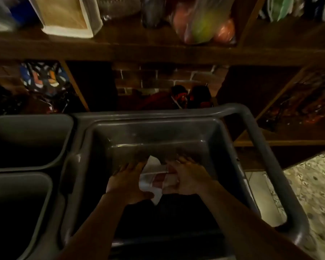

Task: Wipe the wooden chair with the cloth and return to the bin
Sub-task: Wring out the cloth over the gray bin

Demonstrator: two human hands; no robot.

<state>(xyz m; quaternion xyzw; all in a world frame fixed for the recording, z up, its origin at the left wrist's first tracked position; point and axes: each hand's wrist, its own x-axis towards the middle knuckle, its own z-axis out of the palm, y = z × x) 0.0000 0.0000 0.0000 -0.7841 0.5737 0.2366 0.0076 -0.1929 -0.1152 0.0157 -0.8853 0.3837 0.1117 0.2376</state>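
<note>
- Holding the cloth (154, 180) between them, both hands sit low inside the big grey bin (176, 132); cloth is white w/ a reddish patch, crumpled, one corner poking up toward the far wall, another hanging down toward the viewer
- Left hand (128, 182) lies on the cloth's left side, palm down; fingers (127, 168) spread apart and pointing away from the viewer; thumb edge touches the fabric; can't tell if any digits curl under it
- Right hand (186, 179) on the cloth's right side; fingers (184, 161) loosely spread, reaching fwd; thumb side looks pressed onto the fabric, grip itself too dim and blurred to confirm
- Cloth is between the 2 hands, touching both, inside the bin; whether it rests on the bin floor can't be told
- Count: 2 hands; 1 cloth; 3 grey tubs in view – the big bin plus 2 smaller tubs (26, 139) stacked one behind the other at left, just beside it
- Bin has a loop handle (270, 166) on its right side; patterned floor (311, 194) shows through it
- Dark wooden shelf (158, 51) runs across behind the bin; 1 bag of round fruit (203, 25) on top; brick wall (158, 77) below
</note>
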